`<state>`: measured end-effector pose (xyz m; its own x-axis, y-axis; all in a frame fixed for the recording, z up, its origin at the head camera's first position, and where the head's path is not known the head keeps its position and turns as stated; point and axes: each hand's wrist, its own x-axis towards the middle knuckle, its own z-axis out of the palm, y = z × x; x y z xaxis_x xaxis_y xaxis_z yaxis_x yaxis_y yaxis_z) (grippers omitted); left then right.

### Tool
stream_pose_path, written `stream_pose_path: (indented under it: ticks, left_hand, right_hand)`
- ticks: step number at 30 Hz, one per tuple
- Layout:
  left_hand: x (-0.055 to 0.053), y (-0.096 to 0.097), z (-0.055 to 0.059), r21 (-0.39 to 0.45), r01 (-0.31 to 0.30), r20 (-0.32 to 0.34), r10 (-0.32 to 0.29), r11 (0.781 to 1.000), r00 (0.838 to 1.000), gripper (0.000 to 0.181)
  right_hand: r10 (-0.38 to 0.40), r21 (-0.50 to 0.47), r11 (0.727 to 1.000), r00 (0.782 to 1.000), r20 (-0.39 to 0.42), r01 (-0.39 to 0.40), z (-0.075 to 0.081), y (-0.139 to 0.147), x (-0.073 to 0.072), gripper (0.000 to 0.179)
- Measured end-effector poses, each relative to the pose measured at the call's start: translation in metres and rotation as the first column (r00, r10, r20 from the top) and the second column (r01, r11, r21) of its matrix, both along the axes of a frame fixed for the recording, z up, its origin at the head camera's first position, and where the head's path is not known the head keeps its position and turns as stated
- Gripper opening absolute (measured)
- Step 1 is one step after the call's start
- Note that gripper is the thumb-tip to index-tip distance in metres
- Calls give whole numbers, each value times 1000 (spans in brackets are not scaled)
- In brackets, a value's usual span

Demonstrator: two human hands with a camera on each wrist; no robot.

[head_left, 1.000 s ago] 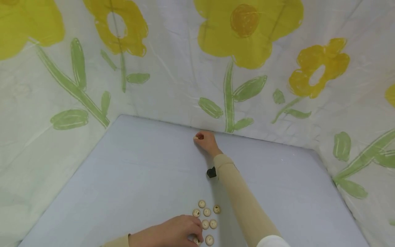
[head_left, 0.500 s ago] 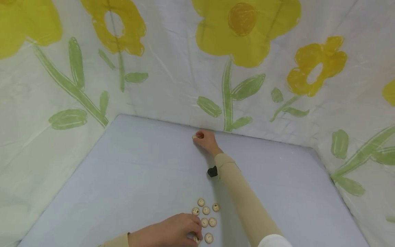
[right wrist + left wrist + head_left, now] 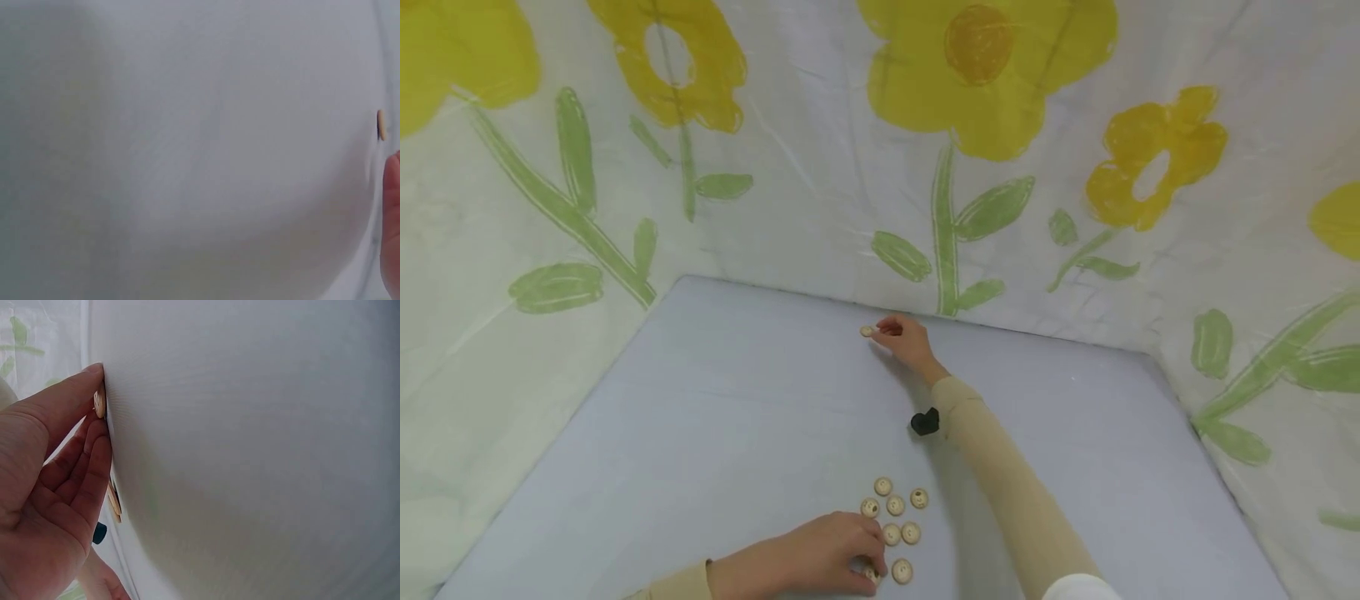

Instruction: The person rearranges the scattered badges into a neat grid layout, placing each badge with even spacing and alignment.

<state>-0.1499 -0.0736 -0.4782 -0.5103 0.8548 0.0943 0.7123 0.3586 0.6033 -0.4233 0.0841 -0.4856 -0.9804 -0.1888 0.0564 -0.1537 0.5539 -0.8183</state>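
A: Where's the far button (image 3: 867, 331)?
B: On the counter (image 3: 737, 417), close to its far edge, just left of the right hand (image 3: 907, 343).
A: Gripped?
B: No. Right wrist view shows a gap. Right fingers loosely bent, holding nothing.
A: Left hand (image 3: 831, 550)?
B: Near side. Thumb and fingers pinch the near button (image 3: 871, 575), rim down at the counter. Partly hidden by the fingers.
A: Other pieces?
B: Seven loose buttons (image 3: 895, 505), same pale wood look, to the right and far side of the left hand. One just right of the near button, a close pair beyond it, four more farther out. At least two show a dark patch; print too small to read.
A: Around that?
B: Beige right sleeve (image 3: 1022, 492) reaches in from near right, black object (image 3: 925, 422) at its cuff. Beyond the counter, white sheeting (image 3: 812, 208) with yellow flowers.
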Motion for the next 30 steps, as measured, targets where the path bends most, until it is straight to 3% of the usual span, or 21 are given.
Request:
stream_pose_path:
  ticks: [13,30]
  left_hand:
    - [-1,0,1,16,2,29,-2,1000,1000,13]
    - [0,0,0,58,6,-16,-5,998,1000,13]
  right_hand:
    - [31,-33,999,999,-19,-31,7,21,14,23]
    - [81,-65,994,996,-48,-84,21,51,46,26]
